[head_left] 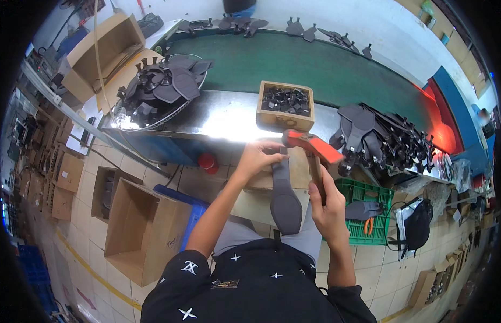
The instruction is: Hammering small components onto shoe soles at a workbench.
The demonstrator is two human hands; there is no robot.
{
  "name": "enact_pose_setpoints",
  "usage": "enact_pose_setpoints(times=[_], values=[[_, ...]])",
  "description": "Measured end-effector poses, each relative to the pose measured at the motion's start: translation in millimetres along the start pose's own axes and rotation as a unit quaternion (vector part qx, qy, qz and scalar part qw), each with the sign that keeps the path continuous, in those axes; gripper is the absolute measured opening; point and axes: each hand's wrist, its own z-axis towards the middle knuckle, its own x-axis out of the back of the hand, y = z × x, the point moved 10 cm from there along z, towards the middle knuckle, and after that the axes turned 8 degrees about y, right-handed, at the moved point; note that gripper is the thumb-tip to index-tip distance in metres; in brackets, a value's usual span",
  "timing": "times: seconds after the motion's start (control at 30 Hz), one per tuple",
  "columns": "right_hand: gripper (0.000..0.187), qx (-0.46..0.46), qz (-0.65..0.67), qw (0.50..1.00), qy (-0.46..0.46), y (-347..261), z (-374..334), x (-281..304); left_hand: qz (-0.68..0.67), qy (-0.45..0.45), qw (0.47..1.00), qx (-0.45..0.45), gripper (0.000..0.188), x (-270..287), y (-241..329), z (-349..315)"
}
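Observation:
A dark grey shoe sole (286, 207) lies lengthwise in front of me, its broad toe end toward my lap and its narrow heel end on a pale block (258, 180). My right hand (330, 207) is wrapped round the wooden handle of a hammer (316, 146) with an orange-red head. That head is raised just above the sole's heel end. At the same end, my left hand (259, 159) has thumb and fingers pinched together. Whatever is between those fingertips is too small and partly hidden to name.
Beyond the block, a wooden box (285, 105) of small black pieces stands on a metal ledge beside a green belt (261, 56). Soles fill a wire basket (116, 110) at left and a pile (393, 137) at right. A green crate (350, 188) holds orange-handled pliers (369, 226). Cardboard boxes (145, 231) stand left.

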Motion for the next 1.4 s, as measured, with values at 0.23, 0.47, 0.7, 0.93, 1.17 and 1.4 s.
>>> enact_pose_setpoints(times=[0.23, 0.47, 0.7, 0.93, 1.17, 1.4], values=[[0.04, 0.024, -0.036, 0.999, -0.027, 5.8, 6.2, -12.4, -0.023, -0.073, 0.993, 0.085, 0.049, -10.2, -16.3, -3.3], [0.036, -0.076, -0.115, 0.99, -0.034, -35.9, 10.5, 23.2, 0.23, -0.003, 0.972, -0.057, 0.119, 1.7, -9.0, -12.6], [0.043, 0.11, -0.121, 0.986, 0.023, -47.6, 18.6, 22.2, 0.295, -0.04, 0.954, -0.042, 0.106, 0.8, -8.6, -14.2], [0.041, 0.031, -0.068, 0.997, -0.028, 16.8, -0.1, 4.8, 0.286, -0.069, 0.955, -0.023, 0.033, -23.6, -10.6, -4.4], [0.046, 0.106, -0.01, 0.994, 0.013, -7.5, 37.5, 8.0, 0.099, -0.109, 0.986, -0.084, 0.023, 14.4, 68.1, -50.6], [0.056, 0.086, -0.234, 0.949, -0.194, 82.0, 7.9, -66.7, -0.203, -0.145, 0.959, 0.135, 0.034, -6.1, 114.2, -116.7]])
